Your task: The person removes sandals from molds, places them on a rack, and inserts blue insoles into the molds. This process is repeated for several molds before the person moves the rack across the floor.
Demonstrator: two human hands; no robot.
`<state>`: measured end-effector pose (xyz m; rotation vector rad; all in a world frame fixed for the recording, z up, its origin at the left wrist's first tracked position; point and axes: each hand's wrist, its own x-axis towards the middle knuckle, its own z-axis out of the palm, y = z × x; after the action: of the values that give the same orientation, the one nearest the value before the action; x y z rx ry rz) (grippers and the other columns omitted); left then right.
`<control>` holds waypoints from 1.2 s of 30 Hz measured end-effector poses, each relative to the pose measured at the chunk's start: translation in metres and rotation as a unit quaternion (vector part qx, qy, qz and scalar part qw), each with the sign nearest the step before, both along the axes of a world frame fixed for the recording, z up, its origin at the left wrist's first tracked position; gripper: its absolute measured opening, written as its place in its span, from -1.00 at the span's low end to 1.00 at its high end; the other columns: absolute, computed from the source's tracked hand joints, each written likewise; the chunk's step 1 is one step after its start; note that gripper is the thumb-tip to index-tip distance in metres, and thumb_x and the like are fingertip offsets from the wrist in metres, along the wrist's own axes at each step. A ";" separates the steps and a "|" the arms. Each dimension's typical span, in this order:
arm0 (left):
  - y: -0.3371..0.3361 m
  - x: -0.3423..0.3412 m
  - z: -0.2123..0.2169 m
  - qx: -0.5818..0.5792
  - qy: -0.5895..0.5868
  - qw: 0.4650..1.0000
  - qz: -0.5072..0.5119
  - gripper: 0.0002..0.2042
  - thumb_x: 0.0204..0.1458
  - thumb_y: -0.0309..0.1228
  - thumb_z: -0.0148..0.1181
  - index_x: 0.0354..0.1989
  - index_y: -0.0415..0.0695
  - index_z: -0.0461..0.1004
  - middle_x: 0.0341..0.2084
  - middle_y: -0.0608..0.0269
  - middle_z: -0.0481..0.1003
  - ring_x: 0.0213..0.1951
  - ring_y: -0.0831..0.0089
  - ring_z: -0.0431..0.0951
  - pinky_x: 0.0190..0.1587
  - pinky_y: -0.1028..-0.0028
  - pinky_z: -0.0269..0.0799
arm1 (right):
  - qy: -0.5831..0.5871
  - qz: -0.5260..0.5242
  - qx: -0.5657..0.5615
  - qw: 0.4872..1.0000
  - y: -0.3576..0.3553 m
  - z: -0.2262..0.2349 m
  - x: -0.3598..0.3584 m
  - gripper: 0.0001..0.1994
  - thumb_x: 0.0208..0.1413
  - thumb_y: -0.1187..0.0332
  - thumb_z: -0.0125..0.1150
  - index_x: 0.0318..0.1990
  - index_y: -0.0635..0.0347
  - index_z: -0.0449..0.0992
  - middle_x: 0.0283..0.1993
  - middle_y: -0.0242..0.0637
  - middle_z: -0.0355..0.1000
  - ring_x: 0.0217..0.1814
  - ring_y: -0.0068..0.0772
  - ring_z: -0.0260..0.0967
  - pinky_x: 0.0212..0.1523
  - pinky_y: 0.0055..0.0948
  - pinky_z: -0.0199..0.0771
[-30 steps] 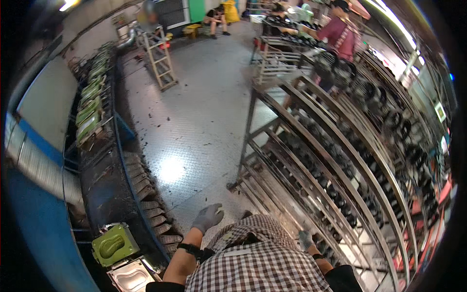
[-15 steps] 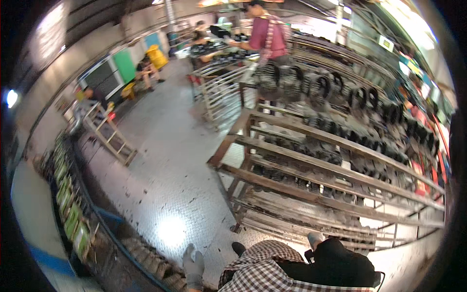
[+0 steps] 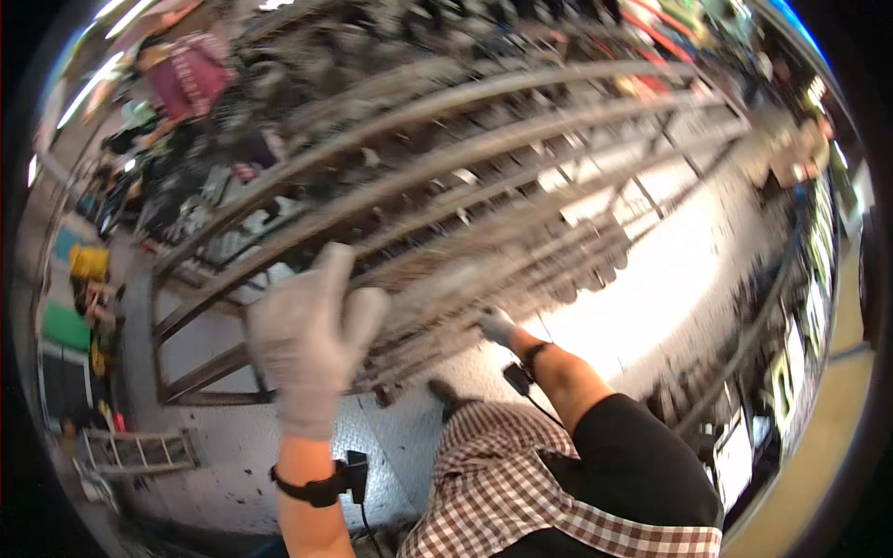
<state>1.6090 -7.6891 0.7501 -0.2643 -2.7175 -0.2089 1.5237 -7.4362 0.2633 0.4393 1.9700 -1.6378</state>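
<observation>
My left hand [image 3: 312, 344], in a pale grey glove, is raised in front of the metal rack [image 3: 428, 153]. Its thumb and a finger stand apart, and nothing shows in it. Lower down and further right, my right hand [image 3: 499, 325], also gloved, reaches toward the rack's lower bars [image 3: 437, 325]. Its fingers are blurred, so I cannot make out whether it touches them. Black straps circle both wrists, each with a small dark box on a cable. A checked apron [image 3: 502, 465] covers my front.
Rows of dark curved pieces hang beyond the rack's bars. A person in a maroon top [image 3: 186, 74] is at the upper left. At lower left lies a ladder-like frame [image 3: 139, 451]. Along the right runs a line of green and white items [image 3: 786, 363]. Another person [image 3: 800, 158] is far right.
My view has swung to the right, bringing the rack across the middle. My left hand has risen from the lower edge to before the rack; my right arm now extends toward it.
</observation>
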 end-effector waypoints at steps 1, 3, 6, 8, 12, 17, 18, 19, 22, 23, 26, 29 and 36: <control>0.011 -0.015 0.002 0.023 0.041 0.998 -0.036 -0.57 0.12 -0.19 0.31 0.13 -0.12 0.62 -0.25 0.11 0.65 -0.09 0.19 0.67 0.04 0.19 0.51 | 0.046 -0.024 0.023 0.998 0.020 0.010 -0.003 -0.66 0.27 0.30 0.14 0.14 0.22 0.50 -0.31 -0.28 0.50 -0.45 -0.47 0.40 -0.48 -0.33 0.40; 0.020 -0.029 0.008 0.036 0.118 0.988 -0.090 -0.56 0.19 -0.15 0.24 0.13 -0.18 0.62 -0.21 0.07 0.68 -0.14 0.17 0.69 -0.01 0.22 0.53 | 0.103 -0.055 0.050 0.992 0.044 -0.030 -0.011 -0.55 0.34 0.18 0.14 0.28 0.22 0.43 -0.24 -0.27 0.54 -0.32 -0.37 0.46 -0.30 -0.30 0.50; -0.004 -0.038 -0.003 0.005 0.119 0.990 -0.077 -0.48 0.33 -0.04 0.08 0.20 -0.23 0.57 0.04 -0.05 0.64 0.01 0.03 0.65 0.10 0.16 0.47 | 0.064 -0.070 -0.020 0.995 0.026 -0.004 0.011 -0.52 0.31 0.15 0.13 0.26 0.27 0.48 0.00 -0.07 0.53 0.04 -0.17 0.46 0.06 -0.24 0.46; -0.019 -0.033 -0.013 0.021 0.062 0.996 -0.065 -0.42 0.44 -0.01 -0.06 0.26 -0.33 0.50 0.15 -0.07 0.58 0.21 0.12 0.56 0.28 0.23 0.37 | 0.062 -0.077 -0.082 0.992 0.047 0.025 0.026 -0.51 0.27 0.15 0.13 0.21 0.31 0.54 0.22 0.14 0.52 0.34 0.02 0.44 0.33 -0.18 0.38; -0.037 -0.016 -0.005 0.058 0.041 0.994 -0.080 -0.36 0.47 0.01 -0.17 0.30 -0.41 0.42 0.24 -0.13 0.49 0.26 0.05 0.49 0.37 0.17 0.28 | 0.073 0.096 0.090 0.989 0.137 0.038 0.066 -0.59 0.37 0.05 0.08 0.21 0.04 0.58 0.07 -0.11 0.61 0.13 -0.19 0.56 0.18 -0.21 0.51; 0.041 0.001 0.002 0.138 0.056 0.986 0.072 -0.49 0.46 -0.09 -0.12 0.25 -0.31 0.47 0.12 -0.09 0.52 0.18 -0.02 0.47 0.34 0.12 0.29 | -0.036 -0.162 0.289 0.943 0.316 -0.036 0.077 -0.53 0.32 0.12 0.00 0.34 -0.06 0.46 0.13 0.12 0.57 0.11 0.11 0.57 0.17 -0.05 0.55; 0.095 0.002 0.007 0.140 0.073 0.983 0.096 -0.48 0.44 -0.01 -0.09 0.19 -0.22 0.53 0.01 -0.07 0.56 0.06 -0.05 0.53 0.26 0.14 0.39 | -0.027 -0.185 0.363 0.913 0.346 -0.068 0.071 -0.46 0.30 0.10 0.04 0.39 0.02 0.38 0.21 0.21 0.49 0.20 0.18 0.51 0.26 0.01 0.47; 0.095 -0.019 -0.004 0.137 0.061 0.985 0.085 -0.48 0.44 -0.01 -0.09 0.19 -0.22 0.53 0.01 -0.07 0.56 0.06 -0.05 0.53 0.26 0.14 0.39 | -0.036 -0.190 0.374 0.907 0.374 -0.079 0.067 -0.42 0.29 0.09 0.05 0.43 0.07 0.32 0.26 0.23 0.45 0.28 0.21 0.44 0.32 0.03 0.40; 0.136 -0.052 -0.013 0.113 0.086 0.988 0.059 -0.50 0.44 -0.02 -0.08 0.17 -0.23 0.53 -0.01 -0.06 0.56 0.03 -0.03 0.54 0.22 0.15 0.41 | -0.018 -0.250 0.374 0.893 0.436 -0.103 0.033 -0.31 0.28 0.08 0.10 0.49 0.16 0.17 0.34 0.19 0.36 0.45 0.25 0.25 0.44 0.08 0.23; 0.146 -0.065 -0.021 0.106 0.095 0.989 0.048 -0.50 0.43 -0.03 -0.08 0.16 -0.23 0.53 -0.02 -0.06 0.56 0.02 -0.02 0.54 0.21 0.15 0.41 | -0.009 -0.236 0.411 0.880 0.450 -0.107 0.019 -0.29 0.27 0.09 0.14 0.50 0.15 0.14 0.36 0.19 0.35 0.45 0.26 0.25 0.44 0.08 0.23; 0.161 -0.099 -0.049 0.078 0.122 0.989 0.026 -0.52 0.43 -0.05 -0.07 0.14 -0.24 0.53 -0.04 -0.06 0.56 -0.01 0.00 0.54 0.17 0.16 0.43 | -0.036 -0.233 0.391 0.890 0.476 -0.102 -0.031 -0.23 0.22 0.10 0.28 0.52 0.08 0.12 0.36 0.17 0.32 0.44 0.24 0.25 0.43 0.05 0.26; 0.162 -0.114 -0.076 0.039 0.150 0.988 0.019 -0.54 0.43 -0.06 -0.06 0.12 -0.24 0.52 -0.06 -0.05 0.56 -0.03 0.02 0.55 0.14 0.17 0.44 | -0.026 -0.219 0.388 0.895 0.466 -0.093 -0.077 -0.25 0.14 0.10 0.41 0.46 -0.11 0.23 0.34 0.01 0.31 0.38 0.08 0.36 0.29 0.03 0.46; 0.139 -0.119 -0.077 -0.041 0.171 0.984 0.001 -0.57 0.41 -0.10 -0.03 0.07 -0.26 0.52 -0.11 -0.04 0.56 -0.09 0.06 0.56 0.05 0.18 0.48 | 0.110 -0.186 0.395 0.893 0.443 -0.170 -0.088 -0.66 0.24 0.23 0.19 0.13 0.05 0.58 0.22 0.07 0.46 0.21 0.08 0.52 0.17 -0.06 0.58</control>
<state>1.4904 -7.5500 0.6734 -0.2920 -2.3886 -0.0452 1.4359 -6.9929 0.0936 1.0181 2.8329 -1.0209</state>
